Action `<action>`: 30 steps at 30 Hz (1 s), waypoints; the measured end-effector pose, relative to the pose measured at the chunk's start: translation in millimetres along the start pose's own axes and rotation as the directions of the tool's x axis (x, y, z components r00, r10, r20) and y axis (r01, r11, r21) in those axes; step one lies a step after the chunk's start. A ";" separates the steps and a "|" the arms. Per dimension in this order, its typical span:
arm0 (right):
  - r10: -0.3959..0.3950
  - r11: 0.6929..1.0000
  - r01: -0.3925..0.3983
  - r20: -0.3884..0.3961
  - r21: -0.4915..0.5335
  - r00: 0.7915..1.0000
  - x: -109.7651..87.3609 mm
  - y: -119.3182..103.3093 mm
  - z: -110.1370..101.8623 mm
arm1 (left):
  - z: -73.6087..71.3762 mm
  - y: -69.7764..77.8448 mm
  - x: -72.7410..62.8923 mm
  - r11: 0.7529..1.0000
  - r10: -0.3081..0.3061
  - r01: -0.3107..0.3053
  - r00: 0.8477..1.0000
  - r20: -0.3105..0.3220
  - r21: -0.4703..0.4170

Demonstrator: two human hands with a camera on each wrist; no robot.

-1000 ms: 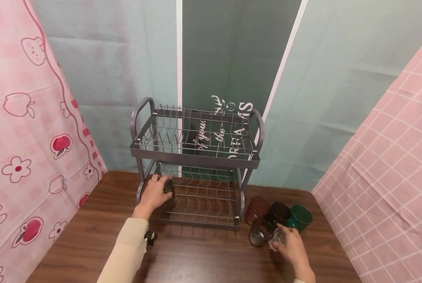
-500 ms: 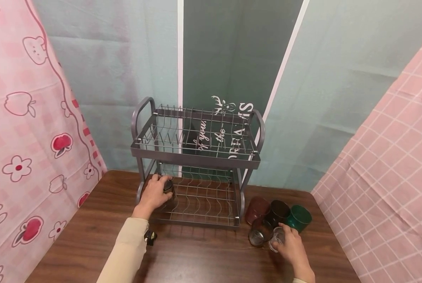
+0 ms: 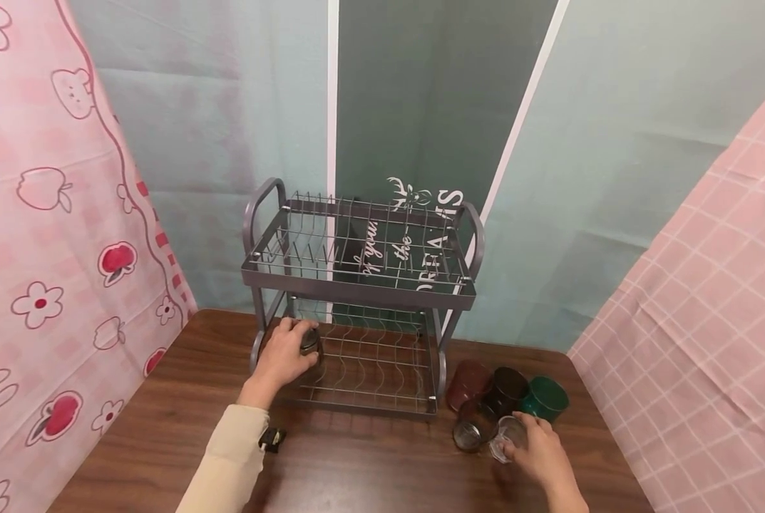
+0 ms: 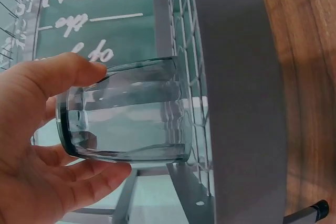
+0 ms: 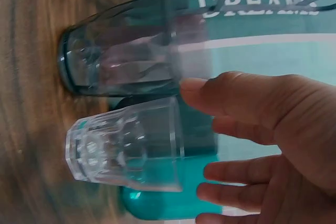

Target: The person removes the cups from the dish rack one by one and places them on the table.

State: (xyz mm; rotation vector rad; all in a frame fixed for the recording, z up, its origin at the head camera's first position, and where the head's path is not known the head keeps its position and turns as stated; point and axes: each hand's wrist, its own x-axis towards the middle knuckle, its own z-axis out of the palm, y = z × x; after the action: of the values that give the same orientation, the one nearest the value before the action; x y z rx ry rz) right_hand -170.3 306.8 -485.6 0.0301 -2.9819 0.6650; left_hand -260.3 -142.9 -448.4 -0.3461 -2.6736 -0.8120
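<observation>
My left hand (image 3: 284, 356) grips a smoky drinking glass (image 4: 131, 114) between thumb and fingers. The glass is upside down, its thick base toward my palm and its rim on the lower tier (image 3: 376, 356) of a grey dish rack, at the left end. My right hand (image 3: 542, 452) is beside the rim of a small clear faceted glass (image 5: 126, 148), which stands upright on the table. In the right wrist view, its thumb and fingers are spread apart, with no grip around this glass. A smoky tumbler (image 5: 121, 51) stands right next to the clear glass.
Behind those two glasses are a reddish glass (image 3: 467, 385), a dark brown glass (image 3: 507, 388) and a green glass (image 3: 545, 397). The rack's upper tier (image 3: 356, 288) overhangs my left hand. Patterned curtains (image 3: 696, 271) enclose the wooden table (image 3: 356, 463).
My right hand has drawn slightly right and toward me, and its fingers stand wider around the clear glass. My left hand stays on its glass. The head view has shifted a little.
</observation>
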 end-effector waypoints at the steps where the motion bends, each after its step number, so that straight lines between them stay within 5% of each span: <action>1: -0.004 1.000 0.004 -0.002 -0.003 1.000 -1.2 -0.6 -1.2 | 0.2 1.9 -1.0 1.000 0.005 -0.005 1.000 -0.003 -0.005; 15: -0.007 0.999 0.010 0.081 -0.033 0.997 -4.3 -24.6 -18.9 | -1.0 21.3 -9.7 0.999 -0.018 0.019 1.000 0.007 -0.043; 30: -0.019 1.000 0.020 0.118 -0.010 0.993 -6.1 -45.7 -28.8 | 1.8 34.9 -19.3 0.988 0.008 -0.019 0.997 -0.074 -0.152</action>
State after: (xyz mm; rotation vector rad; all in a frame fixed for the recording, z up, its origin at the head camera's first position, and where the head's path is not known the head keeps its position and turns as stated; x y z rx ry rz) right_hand -160.2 277.6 -440.8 0.1008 -3.0936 0.6666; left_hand -231.9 -116.3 -439.8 -0.3634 -2.5453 -1.0091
